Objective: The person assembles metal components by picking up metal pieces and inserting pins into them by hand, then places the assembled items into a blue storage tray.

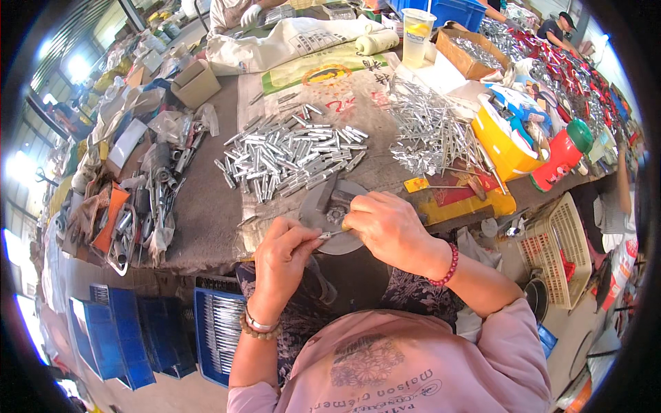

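My left hand is closed in a pinch on a small silver metal part. Close by on the right, my right hand pinches a thin metal pin that meets the part; whether it sits inside it I cannot tell. Both hands are over a round grey metal disc with a dark upright block on it, at the table's near edge. Just beyond lies a heap of short silver metal tubes. To its right is a looser pile of thin metal pins.
At right stand a yellow container, a red bottle with a green cap and a plastic cup. Tools and gloves crowd the left. Blue crates and a beige basket are below. Other people work beyond.
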The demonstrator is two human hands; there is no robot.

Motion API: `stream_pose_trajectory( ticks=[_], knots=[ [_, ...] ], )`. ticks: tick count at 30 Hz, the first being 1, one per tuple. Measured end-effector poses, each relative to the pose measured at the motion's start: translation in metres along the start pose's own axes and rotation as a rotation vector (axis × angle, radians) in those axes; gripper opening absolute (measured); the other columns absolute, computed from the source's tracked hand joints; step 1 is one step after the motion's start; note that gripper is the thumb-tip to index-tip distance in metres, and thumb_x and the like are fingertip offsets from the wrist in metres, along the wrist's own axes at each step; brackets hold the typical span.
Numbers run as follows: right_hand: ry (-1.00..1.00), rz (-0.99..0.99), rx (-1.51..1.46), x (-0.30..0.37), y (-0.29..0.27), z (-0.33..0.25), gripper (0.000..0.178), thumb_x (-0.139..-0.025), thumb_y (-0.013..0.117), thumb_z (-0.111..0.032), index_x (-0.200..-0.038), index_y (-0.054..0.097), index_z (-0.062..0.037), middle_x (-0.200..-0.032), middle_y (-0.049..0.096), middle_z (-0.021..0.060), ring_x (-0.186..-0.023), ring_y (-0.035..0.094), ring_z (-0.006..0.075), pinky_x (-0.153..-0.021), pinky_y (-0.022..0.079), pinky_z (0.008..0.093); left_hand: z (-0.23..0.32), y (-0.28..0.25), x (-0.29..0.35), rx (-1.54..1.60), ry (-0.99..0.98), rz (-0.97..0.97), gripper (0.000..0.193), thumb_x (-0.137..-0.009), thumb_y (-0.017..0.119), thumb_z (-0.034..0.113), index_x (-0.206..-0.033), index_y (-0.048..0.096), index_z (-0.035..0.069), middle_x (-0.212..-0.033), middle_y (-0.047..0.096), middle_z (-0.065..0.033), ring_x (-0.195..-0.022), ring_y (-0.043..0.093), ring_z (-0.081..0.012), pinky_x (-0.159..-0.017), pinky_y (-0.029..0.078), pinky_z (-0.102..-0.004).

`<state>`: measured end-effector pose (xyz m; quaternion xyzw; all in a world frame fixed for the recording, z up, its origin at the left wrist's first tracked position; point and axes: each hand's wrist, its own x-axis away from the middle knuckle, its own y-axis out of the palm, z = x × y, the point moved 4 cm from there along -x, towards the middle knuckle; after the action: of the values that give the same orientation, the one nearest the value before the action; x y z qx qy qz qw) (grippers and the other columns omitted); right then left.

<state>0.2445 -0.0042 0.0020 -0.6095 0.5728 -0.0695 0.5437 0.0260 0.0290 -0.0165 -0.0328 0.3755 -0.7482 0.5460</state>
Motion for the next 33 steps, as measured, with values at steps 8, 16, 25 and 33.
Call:
stream_pose_trajectory(
  ticks=[8, 16, 25, 33],
  knots=[
    [-0.010, 0.053, -0.002, -0.001, -0.020, 0.013, 0.018, -0.082, 0.077, -0.003, -0.099, 0.076, -0.0104, -0.098, 0.068, 0.0071, -0.096, 0.070, 0.0318, -0.083, 0.058, 0.0441, 0.009, -0.005, -0.005, -0.065, 0.031, -0.002, 0.013, -0.088, 0.087, 0.002, -0.100, 0.082, 0.005, -0.091, 0.068, -0.0073, -0.077, 0.069, -0.0245, -0.068, 0.054, -0.0361],
    [0.343, 0.136, 0.275, 0.001, -0.060, 0.111, 0.014, -0.085, 0.079, -0.006, -0.099, 0.080, -0.0092, -0.099, 0.070, 0.0097, -0.097, 0.073, 0.0347, -0.084, 0.060, 0.0459, 0.004, -0.003, -0.008, -0.094, 0.039, 0.037, 0.013, -0.088, 0.088, 0.004, -0.099, 0.081, 0.006, -0.091, 0.068, -0.0081, -0.078, 0.069, -0.0260, -0.069, 0.054, -0.0369],
    [0.094, 0.052, 0.485, 0.008, -0.034, 0.144, 0.028, -0.076, 0.075, 0.005, -0.103, 0.073, -0.0018, -0.119, 0.071, 0.0208, -0.111, 0.069, 0.0428, -0.092, 0.058, 0.0517, -0.005, 0.006, 0.005, -0.053, 0.075, 0.003, 0.009, -0.091, 0.080, 0.011, -0.098, 0.075, 0.011, -0.100, 0.066, -0.0097, -0.094, 0.071, -0.0353, -0.080, 0.058, -0.0450],
    [0.086, -0.111, 0.510, -0.018, -0.027, 0.160, 0.022, -0.075, 0.074, 0.013, -0.091, 0.063, 0.0020, -0.096, 0.062, 0.0215, -0.096, 0.065, 0.0451, -0.084, 0.053, 0.0544, -0.012, 0.007, 0.010, 0.003, 0.165, 0.144, 0.012, -0.092, 0.078, 0.011, -0.092, 0.067, 0.008, -0.098, 0.058, -0.0112, -0.094, 0.068, -0.0357, -0.081, 0.054, -0.0469]
  ],
)
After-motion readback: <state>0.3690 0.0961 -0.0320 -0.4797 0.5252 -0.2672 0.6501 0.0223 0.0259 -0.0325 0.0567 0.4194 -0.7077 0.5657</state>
